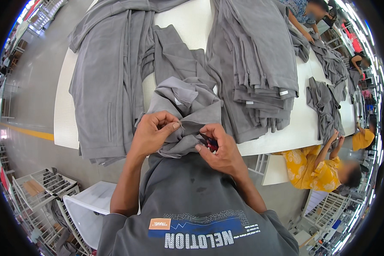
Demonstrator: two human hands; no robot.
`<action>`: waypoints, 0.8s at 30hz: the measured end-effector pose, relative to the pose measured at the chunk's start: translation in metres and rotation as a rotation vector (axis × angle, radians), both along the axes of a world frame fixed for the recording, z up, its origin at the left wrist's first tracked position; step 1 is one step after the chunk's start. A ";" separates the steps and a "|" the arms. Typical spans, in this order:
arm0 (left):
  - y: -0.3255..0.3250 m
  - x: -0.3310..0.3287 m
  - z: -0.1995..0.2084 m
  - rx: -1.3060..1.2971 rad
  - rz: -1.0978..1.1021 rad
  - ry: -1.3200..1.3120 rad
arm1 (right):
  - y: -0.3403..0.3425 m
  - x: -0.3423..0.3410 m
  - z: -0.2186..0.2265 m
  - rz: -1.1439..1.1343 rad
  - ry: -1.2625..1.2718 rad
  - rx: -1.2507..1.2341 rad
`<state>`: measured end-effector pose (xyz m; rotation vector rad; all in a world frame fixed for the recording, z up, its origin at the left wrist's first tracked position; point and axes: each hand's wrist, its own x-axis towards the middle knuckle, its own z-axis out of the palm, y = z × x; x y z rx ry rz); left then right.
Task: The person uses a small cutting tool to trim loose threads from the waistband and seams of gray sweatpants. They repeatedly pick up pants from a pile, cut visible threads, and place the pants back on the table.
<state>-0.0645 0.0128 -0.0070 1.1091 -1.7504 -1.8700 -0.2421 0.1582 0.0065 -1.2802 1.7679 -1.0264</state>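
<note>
A crumpled grey garment (202, 112) lies at the table's near edge, close to my body, with a small white label showing in its folds. My left hand (155, 133) is closed in a pinch on its cloth, thumb against the fingers. Just to the right, my right hand (224, 152) grips small thread snips (210, 143), dark-bladed with some red, beside the cloth. The snips are partly covered by my fingers. Whether a loose thread sits between the left fingertips is too small to tell.
Folded grey trousers (99, 98) are stacked at left on the white table (63, 121), another pile (264, 59) at right. A white plastic bin (91, 194) stands lower left. A person in yellow (305, 166) and one in a blue patterned top (301, 9) handle grey garments at right.
</note>
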 end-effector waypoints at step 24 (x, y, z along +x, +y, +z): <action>-0.010 0.000 -0.012 0.240 -0.117 0.143 | -0.031 0.000 -0.021 0.024 -0.068 -0.234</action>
